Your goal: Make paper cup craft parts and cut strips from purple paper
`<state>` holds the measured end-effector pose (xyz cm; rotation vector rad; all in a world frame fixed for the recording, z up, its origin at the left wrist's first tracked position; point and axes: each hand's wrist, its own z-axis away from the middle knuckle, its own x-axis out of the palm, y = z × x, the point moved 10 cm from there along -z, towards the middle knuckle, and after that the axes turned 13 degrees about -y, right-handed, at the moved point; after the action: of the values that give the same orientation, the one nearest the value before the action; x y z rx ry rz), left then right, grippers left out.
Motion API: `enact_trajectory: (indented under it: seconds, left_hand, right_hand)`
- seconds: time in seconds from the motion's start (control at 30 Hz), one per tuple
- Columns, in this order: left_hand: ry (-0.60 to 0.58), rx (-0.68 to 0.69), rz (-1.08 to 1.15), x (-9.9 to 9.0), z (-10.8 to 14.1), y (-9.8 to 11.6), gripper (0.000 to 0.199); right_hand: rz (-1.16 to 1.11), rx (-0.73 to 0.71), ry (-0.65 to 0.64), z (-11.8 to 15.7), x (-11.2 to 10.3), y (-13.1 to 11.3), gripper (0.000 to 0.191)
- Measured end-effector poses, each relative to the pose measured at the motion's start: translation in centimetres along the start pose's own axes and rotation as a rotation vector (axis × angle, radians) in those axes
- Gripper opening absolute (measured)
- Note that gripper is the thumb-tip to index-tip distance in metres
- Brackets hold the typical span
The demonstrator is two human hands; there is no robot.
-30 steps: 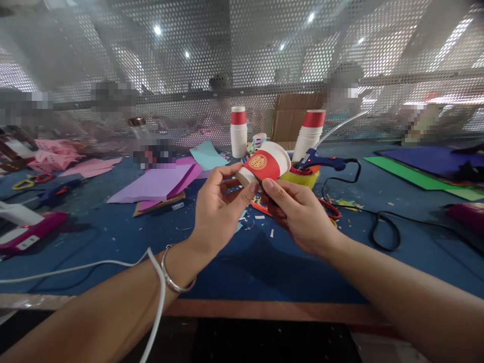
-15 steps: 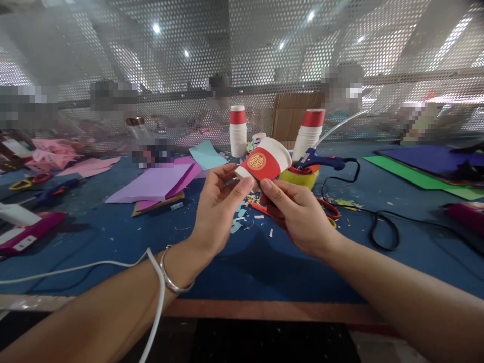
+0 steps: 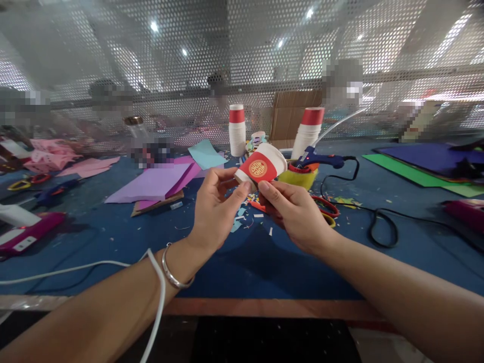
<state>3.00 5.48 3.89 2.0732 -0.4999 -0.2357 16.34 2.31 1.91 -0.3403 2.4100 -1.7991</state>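
Note:
A red and white paper cup (image 3: pixel 261 165) with a gold emblem is tilted on its side above the table, its wide mouth toward the right. My left hand (image 3: pixel 219 209) grips the cup near its base, thumb in front. From the right, my right hand (image 3: pixel 297 212) pinches the lower edge with its thumb close to the other thumb; the fingers behind are partly hidden. Below and behind the cup, paper scraps (image 3: pixel 242 217) lie on the blue table (image 3: pixel 242 272).
Two stacks of paper cups (image 3: pixel 237 133) (image 3: pixel 307 132) stand at the back. A blue glue gun (image 3: pixel 319 160) rests over a yellow container (image 3: pixel 298 177), its black cord (image 3: pixel 378 237) trailing right. Purple paper sheets (image 3: pixel 151 182) lie left. A white cable (image 3: pixel 157 297) crosses my left forearm.
The cup has tipped slightly, its mouth lowering and shifting a little to the left. Both hands keep hold of it in nearly the same place.

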Motion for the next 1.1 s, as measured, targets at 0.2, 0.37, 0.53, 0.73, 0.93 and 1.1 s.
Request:
enact_trajectory:
  seconds: [0.2, 0.37, 0.53, 0.73, 0.93, 1.1]
  left_hand:
    - [-0.025, 0.043, -0.040, 0.5, 0.3, 0.9, 0.031]
    - [-0.021, 0.071, -0.077, 0.8, 0.1, 1.8, 0.040]
    - [-0.005, 0.040, -0.041, 0.4, -0.3, 1.0, 0.047]
    - [0.035, -0.003, -0.022, -0.6, -0.5, 0.3, 0.039]
    - [0.019, -0.012, -0.035, -0.5, -0.4, 0.5, 0.040]
    - [0.003, -0.015, -0.038, -0.2, -0.2, 0.4, 0.039]
  right_hand:
    - [0.050, -0.014, 0.007, 0.0, -0.3, 0.0, 0.050]
    - [0.027, -0.003, 0.009, 0.0, -0.3, -0.3, 0.051]
    - [-0.010, -0.012, 0.010, -0.1, -0.3, -0.5, 0.051]
    - [-0.001, -0.010, -0.025, -0.2, -0.1, -0.3, 0.051]
    - [0.027, 0.005, -0.031, -0.2, 0.0, 0.0, 0.050]
    - [0.025, -0.008, -0.022, -0.2, -0.1, 0.0, 0.050]
